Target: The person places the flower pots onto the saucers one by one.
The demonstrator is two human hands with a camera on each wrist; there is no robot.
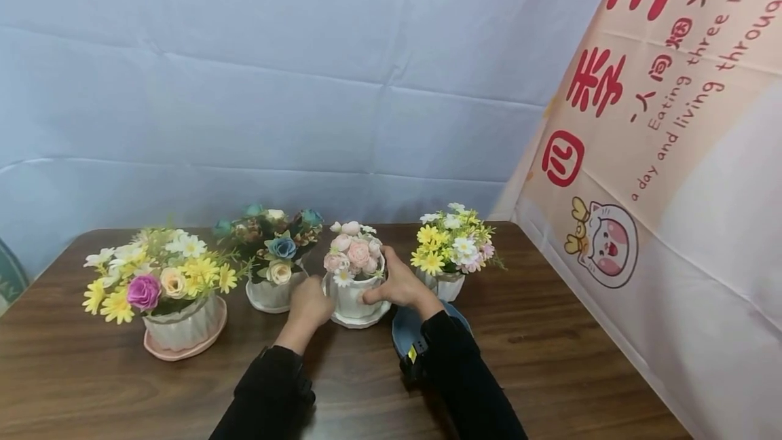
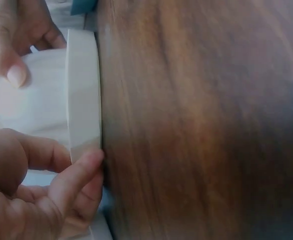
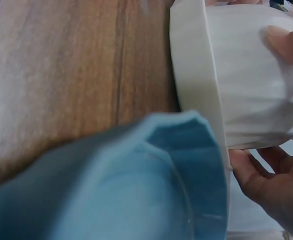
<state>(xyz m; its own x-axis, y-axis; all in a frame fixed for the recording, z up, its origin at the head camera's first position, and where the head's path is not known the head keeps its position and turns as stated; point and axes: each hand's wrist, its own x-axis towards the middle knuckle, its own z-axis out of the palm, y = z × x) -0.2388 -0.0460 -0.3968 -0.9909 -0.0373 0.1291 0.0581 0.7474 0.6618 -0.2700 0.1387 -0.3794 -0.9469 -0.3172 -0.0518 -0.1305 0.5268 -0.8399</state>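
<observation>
Black sleeves come up from the near edge of the table [image 1: 550, 358] and both of our hands are wrapped around the white pot of pink flowers [image 1: 356, 290], which sits on its white saucer [image 2: 84, 95] about mid-table, third in a row of four arrangements. Left hand [image 1: 310, 307] has its fingers curled against the pot's left side with a fingertip down on the saucer rim; right hand [image 1: 400, 285] cups the right side, fingers curved round the wall. So both have a hold of it, nothing loose.

What we'd worry about: there's a blue saucer [image 1: 406, 331] tucked right under our right wrist, touching the white saucer's edge in the right wrist view. Sliding the pot that way would probably knock it. Neighbours are tight too: the blue-rose pot [image 1: 273, 289] is just beside on the left, the yellow daisy pot [image 1: 449, 285] just beside on the right, so a careless lift could snag the blooms. And if we grip only the pot, we reckon the saucer might get left behind or drop off. The big yellow-and-purple pot [image 1: 183, 324] near the left edge is well apart.

Writing: the banner [image 1: 660, 155] on the right has red Chinese characters plus "Eating three meals a day and living through…", cut off, with a cartoon cat.
</observation>
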